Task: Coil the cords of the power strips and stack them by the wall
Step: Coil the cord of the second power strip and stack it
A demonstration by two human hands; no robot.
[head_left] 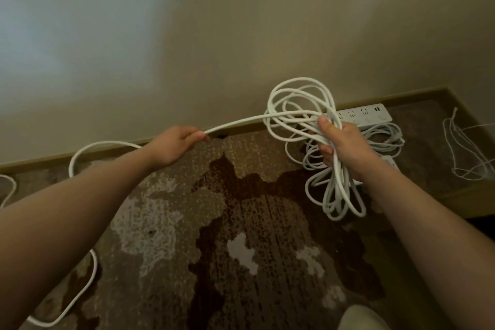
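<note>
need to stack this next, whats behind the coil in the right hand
Behind the coil gripped by the right hand a white power strip lies along the wall's baseboard, its own bundled cord beside it. Its left end is covered by the loops and hand.

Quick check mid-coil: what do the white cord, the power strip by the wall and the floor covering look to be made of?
Cord: smooth white rubbery or PVC sheath, matte; it bends into soft loops without kinking.
Power strip: hard white moulded plastic, judging by its crisp edges and faint sheen.
Floor covering: probably short-pile carpet, brown and grey blotched, with a speckled woven-looking texture.
</note>
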